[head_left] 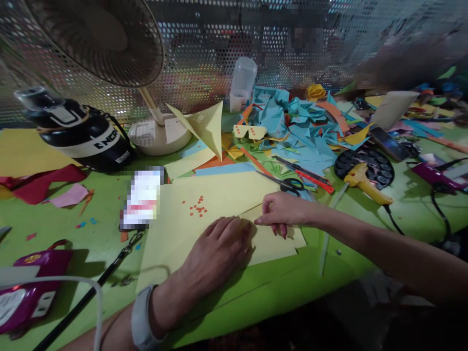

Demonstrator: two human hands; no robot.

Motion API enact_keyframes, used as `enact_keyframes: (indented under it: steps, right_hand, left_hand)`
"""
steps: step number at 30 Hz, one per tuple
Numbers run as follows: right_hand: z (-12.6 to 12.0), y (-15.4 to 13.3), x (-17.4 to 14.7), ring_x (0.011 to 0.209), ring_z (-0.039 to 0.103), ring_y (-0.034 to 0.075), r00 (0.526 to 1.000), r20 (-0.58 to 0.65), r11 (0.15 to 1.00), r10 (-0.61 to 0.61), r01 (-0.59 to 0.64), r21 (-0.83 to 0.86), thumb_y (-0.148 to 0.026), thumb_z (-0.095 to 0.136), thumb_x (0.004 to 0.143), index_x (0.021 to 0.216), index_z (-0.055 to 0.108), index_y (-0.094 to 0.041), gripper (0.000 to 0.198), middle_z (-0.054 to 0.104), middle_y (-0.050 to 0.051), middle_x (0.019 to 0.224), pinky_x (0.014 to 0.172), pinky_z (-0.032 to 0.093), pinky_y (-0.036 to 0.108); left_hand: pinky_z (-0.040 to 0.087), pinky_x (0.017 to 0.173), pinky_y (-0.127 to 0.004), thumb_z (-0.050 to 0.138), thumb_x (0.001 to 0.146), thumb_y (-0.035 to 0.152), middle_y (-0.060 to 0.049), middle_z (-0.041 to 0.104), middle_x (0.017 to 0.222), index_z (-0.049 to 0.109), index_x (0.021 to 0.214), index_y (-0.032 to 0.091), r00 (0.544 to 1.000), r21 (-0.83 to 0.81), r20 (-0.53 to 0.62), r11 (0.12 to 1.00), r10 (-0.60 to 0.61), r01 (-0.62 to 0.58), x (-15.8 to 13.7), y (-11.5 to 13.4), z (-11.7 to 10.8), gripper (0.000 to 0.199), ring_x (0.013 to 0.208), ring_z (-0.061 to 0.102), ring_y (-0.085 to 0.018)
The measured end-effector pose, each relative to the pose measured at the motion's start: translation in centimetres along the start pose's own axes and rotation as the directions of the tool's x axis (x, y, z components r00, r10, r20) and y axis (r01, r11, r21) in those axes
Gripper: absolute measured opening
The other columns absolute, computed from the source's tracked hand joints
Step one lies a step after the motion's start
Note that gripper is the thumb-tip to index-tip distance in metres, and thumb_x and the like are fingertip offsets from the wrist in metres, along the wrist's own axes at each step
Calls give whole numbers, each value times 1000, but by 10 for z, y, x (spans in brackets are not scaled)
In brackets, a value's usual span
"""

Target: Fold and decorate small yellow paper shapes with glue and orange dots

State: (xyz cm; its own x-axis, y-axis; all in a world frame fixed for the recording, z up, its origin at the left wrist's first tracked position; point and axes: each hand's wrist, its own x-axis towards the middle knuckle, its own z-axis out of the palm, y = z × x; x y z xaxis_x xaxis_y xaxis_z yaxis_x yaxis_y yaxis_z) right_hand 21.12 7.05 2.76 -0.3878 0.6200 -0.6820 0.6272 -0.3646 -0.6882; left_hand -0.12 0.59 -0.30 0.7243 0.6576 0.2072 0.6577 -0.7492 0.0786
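Observation:
A pale yellow sheet of paper (171,234) lies flat on the green table, with a small cluster of orange paper squares (197,210) on it. My left hand (223,243), a pale band on its wrist, rests over the sheet's right half with curled fingers closed on a smaller yellow paper piece (272,251). The fingertips are partly hidden beneath the hand. Just to the right, my right hand (281,213) pinches that piece's raised edge between thumb and index finger. Dark scissors (290,186) lie just beyond my right hand.
Blue paper scraps (288,117) pile up at the back. A fan (161,136), a black bottle (87,131) and a phone (142,197) stand or lie leftward. A yellow glue gun (365,183) sits on a black tray (382,165) at right, its glue stick pointing toward me.

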Motion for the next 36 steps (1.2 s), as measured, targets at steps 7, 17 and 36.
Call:
enact_keyframes:
  steps: [7,17,36]
  right_hand:
    - [-3,2,8,39,59,10,999,35,998,-9,11,-55,-32,68,77,72,49,-17,25,64,-1,49,35,32,16]
    - [-4,6,9,39,58,9,999,39,999,-25,26,-33,-27,66,78,72,50,-16,20,64,-2,49,35,31,17]
    - [-3,9,10,39,60,10,998,47,999,-39,37,35,-37,72,74,72,48,-17,32,63,-1,47,36,37,15]
  left_hand:
    - [51,80,-39,47,89,23,-9,64,109,58,115,20,1000,-85,14,996,2,-1,0,-8,-11,28,97,60,-25]
    - [42,43,-24,43,87,55,-1,56,41,56,50,17,618,-514,742,372,-259,773,40,-20,-27,55,36,53,-13]
    - [34,40,-22,47,87,47,2,50,33,61,48,16,540,-498,829,245,-148,832,34,-29,-16,52,29,40,-8]
